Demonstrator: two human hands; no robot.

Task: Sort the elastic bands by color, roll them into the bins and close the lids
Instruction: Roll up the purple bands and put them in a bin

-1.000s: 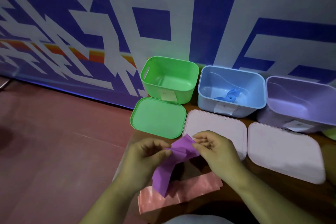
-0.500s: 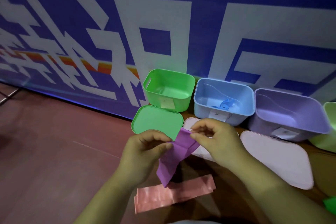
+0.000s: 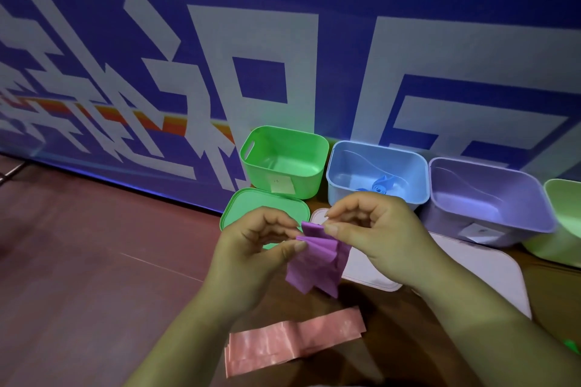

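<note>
Both of my hands are up over the bench [image 3: 396, 324], sharing the purple elastic band [image 3: 317, 264]. My left hand [image 3: 251, 248] pinches the band's left edge between thumb and forefinger, with the other fingers [image 3: 276, 225] curled above. My right hand [image 3: 377, 236] pinches the top edge the same way, thumb against forefinger. Between the two pinches the band is creased into folds, and its loose end hangs below the hands.

Nearer to me, a pink elastic band [image 3: 292, 341] lies flat on the bench, apart from the purple one.

Along the back, against the blue-and-white wall [image 3: 314, 41], three uncovered bins stand in a row: green bin [image 3: 283, 163], blue bin [image 3: 345, 173], purple bin [image 3: 487, 198]. A rolled blue band [image 3: 382, 188] sits inside the blue bin. The green lid [image 3: 251, 204] lies flat in front of its bin, partly behind my left hand. Two pale lids [image 3: 490, 273] lie flat in front of the blue and purple bins. A light green bin [image 3: 562, 223] is cut off at the right edge.
</note>
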